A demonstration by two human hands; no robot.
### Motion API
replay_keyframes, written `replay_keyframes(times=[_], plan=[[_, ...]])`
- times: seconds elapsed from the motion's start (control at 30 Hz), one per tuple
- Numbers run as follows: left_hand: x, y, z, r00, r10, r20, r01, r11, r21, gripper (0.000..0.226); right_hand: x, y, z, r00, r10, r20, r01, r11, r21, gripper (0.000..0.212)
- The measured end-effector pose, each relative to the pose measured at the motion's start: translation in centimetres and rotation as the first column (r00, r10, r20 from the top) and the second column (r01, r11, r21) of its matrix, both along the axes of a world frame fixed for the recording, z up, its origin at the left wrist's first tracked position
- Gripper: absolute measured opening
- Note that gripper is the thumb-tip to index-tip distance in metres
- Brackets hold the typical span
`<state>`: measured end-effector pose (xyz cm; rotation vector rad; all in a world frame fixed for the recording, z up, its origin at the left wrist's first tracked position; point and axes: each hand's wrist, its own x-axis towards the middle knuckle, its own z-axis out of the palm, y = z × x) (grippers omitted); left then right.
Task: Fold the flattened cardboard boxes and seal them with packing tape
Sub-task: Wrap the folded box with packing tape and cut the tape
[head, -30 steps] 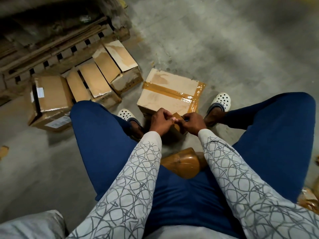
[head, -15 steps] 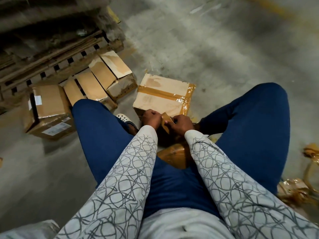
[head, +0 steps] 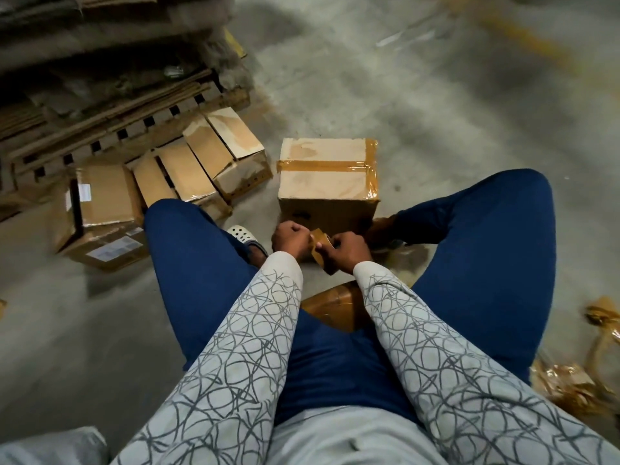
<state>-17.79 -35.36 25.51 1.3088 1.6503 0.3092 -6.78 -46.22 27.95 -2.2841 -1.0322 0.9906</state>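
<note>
The box (head: pixel 327 177) now sits squarer to the view than half a second ago, its near wall showing, and the hands have dropped below its top edge. Left hand (head: pixel 289 239) and right hand (head: pixel 345 251) are close together, both pinched on a brown tape roll (head: pixel 320 248) between the knees. The box stands on the floor (head: pixel 436 95), tape crossing its top. Three more boxes (head: pixel 188 176) lie to its left

Seated, knees spread wide. Both forearms extend forward between the thighs, wrists close. left hand (head: pixel 290 239) fisted, right hand (head: pixel 345 252) curled, fingertips pinching, nearly touching each other.
</note>
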Motion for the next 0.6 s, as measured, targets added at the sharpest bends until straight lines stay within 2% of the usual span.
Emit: replay_keyframes(times=[0.13,0.23,0.33,0.47,0.53,0.6], plan=[[0.6,-1.3,2.7,1.000,-0.015,0.022,0.015,1.000,0.006,0.006,0.3,-0.2,0.0,1.000,-0.027,0.009,0.027,1.000,0.001,0.036],[0.6,-2.7,5.0,0.997,-0.045,0.064,0.044,0.999,0.019,0.022,0.3,-0.1,0.1,0.997,-0.073,-0.036,0.074,0.997,0.035,0.042],[0.5,-2.9,4.8,0.993,-0.024,0.112,0.011,0.993,0.114,0.028,0.3,0.1,0.5,0.996,-0.087,-0.033,0.090,0.993,0.079,0.044],[0.8,-1.5,3.9,0.981,0.012,0.195,-0.023,0.998,0.055,0.072,0.5,0.9,0.0,0.995,-0.091,-0.038,0.095,0.989,0.115,0.046],[0.8,-1.0,3.3,0.974,0.055,0.220,-0.055,0.998,-0.006,0.059,0.6,1.4,-0.3,0.993,-0.112,-0.040,0.116,0.985,0.127,0.049],[0.8,-0.9,2.7,0.970,0.081,0.228,-0.075,0.997,-0.036,0.030,0.6,1.8,-0.3,0.991,-0.130,-0.041,0.135,0.982,0.133,0.052]])
